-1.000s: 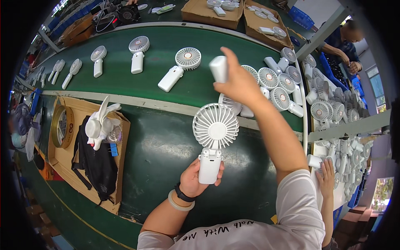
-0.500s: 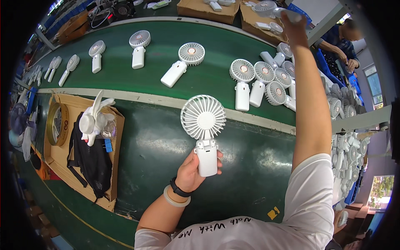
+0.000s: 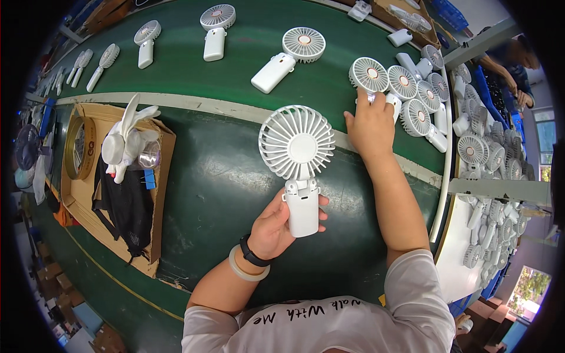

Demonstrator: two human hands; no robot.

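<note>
My left hand [image 3: 272,228] is closed around the handle of a white handheld fan [image 3: 303,213]. That fan stands upright in front of me, its round grille at the top and a hinge joint between grille and handle. Farther right, my right hand [image 3: 374,126] reaches onto the green belt and grips another handheld fan [image 3: 369,72] just under its head. Its fingers cover most of that fan's handle. Close beside it lies a cluster of similar white fans, among them one fan [image 3: 416,116] with its handle pointing to the lower right.
Across the green belt [image 3: 176,73] several more fans lie in a spaced row. A cardboard tray [image 3: 166,194] at left holds a white plush toy [image 3: 120,147], a tape roll [image 3: 79,147] and a black cloth bag [image 3: 126,217]. Many fans are heaped at right, near another person [image 3: 518,76].
My right hand has come back from a cardboard box at the far right, where it held a fan, to the cluster on the belt. The left hand still holds its fan.
</note>
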